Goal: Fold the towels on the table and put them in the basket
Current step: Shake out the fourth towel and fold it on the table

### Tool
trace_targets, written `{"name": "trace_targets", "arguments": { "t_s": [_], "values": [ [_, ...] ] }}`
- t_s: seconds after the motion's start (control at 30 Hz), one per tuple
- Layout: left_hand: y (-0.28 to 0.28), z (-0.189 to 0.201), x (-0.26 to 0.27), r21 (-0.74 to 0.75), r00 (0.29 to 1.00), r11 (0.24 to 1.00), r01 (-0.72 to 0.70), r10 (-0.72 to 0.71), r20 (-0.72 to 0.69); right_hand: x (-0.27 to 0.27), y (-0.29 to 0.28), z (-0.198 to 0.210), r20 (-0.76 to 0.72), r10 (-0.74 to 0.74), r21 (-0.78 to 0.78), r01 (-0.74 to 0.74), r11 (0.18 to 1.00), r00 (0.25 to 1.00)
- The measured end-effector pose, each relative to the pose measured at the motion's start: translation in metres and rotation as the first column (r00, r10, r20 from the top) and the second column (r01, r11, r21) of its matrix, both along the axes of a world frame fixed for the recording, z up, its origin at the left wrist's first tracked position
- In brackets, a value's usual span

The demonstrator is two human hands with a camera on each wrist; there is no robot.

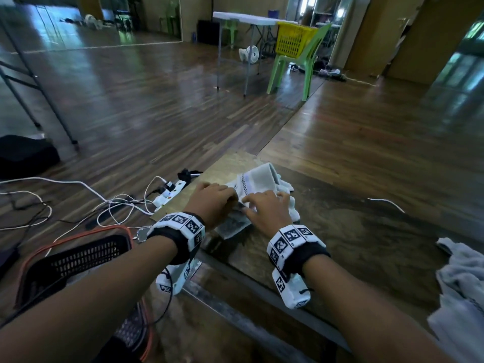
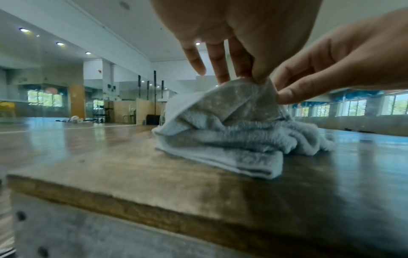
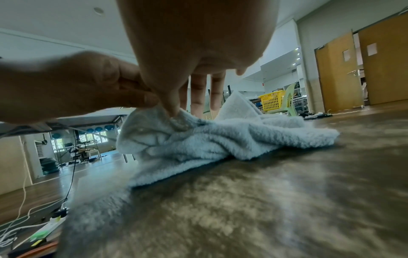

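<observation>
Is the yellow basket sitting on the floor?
No, the yellow basket sits up on the seat of a green chair, well above the floor.

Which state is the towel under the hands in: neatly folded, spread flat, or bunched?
Bunched. The towel lies in rumpled layers on the table, one edge pinched up by the left hand and right hand.

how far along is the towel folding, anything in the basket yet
Nothing visibly done: no towel shows in the black basket, though its inside is mostly hidden. In hand: left hand and right hand pinch a crumpled grey towel. Left: fold it, plus the towel pile.
</observation>
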State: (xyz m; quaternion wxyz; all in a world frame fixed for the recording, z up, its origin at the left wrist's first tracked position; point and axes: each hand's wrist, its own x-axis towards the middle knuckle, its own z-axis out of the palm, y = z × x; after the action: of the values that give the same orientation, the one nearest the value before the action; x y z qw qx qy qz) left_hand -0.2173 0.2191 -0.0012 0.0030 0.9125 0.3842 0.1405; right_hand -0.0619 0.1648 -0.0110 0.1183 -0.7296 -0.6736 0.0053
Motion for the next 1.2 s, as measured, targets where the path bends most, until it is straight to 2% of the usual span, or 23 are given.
{"name": "trace_targets", "arguments": {
  "t_s": [0.17,0.4,0.53,0.67,0.8,0.87,0.97,1.07,1.2],
  "values": [
    [-0.029,0.046,0.008,0.041,0.99,0.994,0.103,-0.107,0.097,0.011,-0.037,0.041,-0.026,0.011,0.11,-0.008,0.994,1.0],
    [-0.074,0.14,0.029,0.075,0.958,0.992,0.097,-0.114,0.262,0.039,-0.09,0.143,-0.001,-0.048,0.281,0.046,0.959,0.999],
    [-0.104,0.187,0.039,0.148,0.934,0.976,0.157,-0.196,0.299,0.053,-0.126,0.199,0.027,-0.093,0.381,0.076,0.922,0.995],
    [-0.128,0.214,0.046,0.214,0.92,0.963,0.166,-0.229,0.318,0.068,-0.173,0.233,0.066,-0.135,0.357,0.103,0.929,0.989],
    [-0.147,0.225,0.049,0.227,0.898,0.96,0.166,-0.242,0.367,0.093,-0.22,0.243,0.071,-0.215,0.304,0.184,0.935,0.974],
    [-0.152,0.226,0.048,0.224,0.879,0.956,0.189,-0.266,0.396,0.106,-0.24,0.242,0.033,-0.263,0.3,0.242,0.923,0.964],
    [-0.16,0.228,0.045,0.212,0.862,0.953,0.215,-0.287,0.418,0.123,-0.259,0.239,-0.112,-0.258,0.285,0.28,0.917,0.96],
    [-0.168,0.227,0.047,0.195,0.861,0.961,0.197,-0.265,0.434,0.127,-0.267,0.239,-0.28,-0.172,0.297,0.256,0.92,0.944],
    [-0.172,0.221,0.054,0.1,0.793,0.983,0.153,-0.183,0.581,0.108,-0.268,0.257,-0.505,0.007,0.385,0.218,0.897,0.863]
  ]
}}
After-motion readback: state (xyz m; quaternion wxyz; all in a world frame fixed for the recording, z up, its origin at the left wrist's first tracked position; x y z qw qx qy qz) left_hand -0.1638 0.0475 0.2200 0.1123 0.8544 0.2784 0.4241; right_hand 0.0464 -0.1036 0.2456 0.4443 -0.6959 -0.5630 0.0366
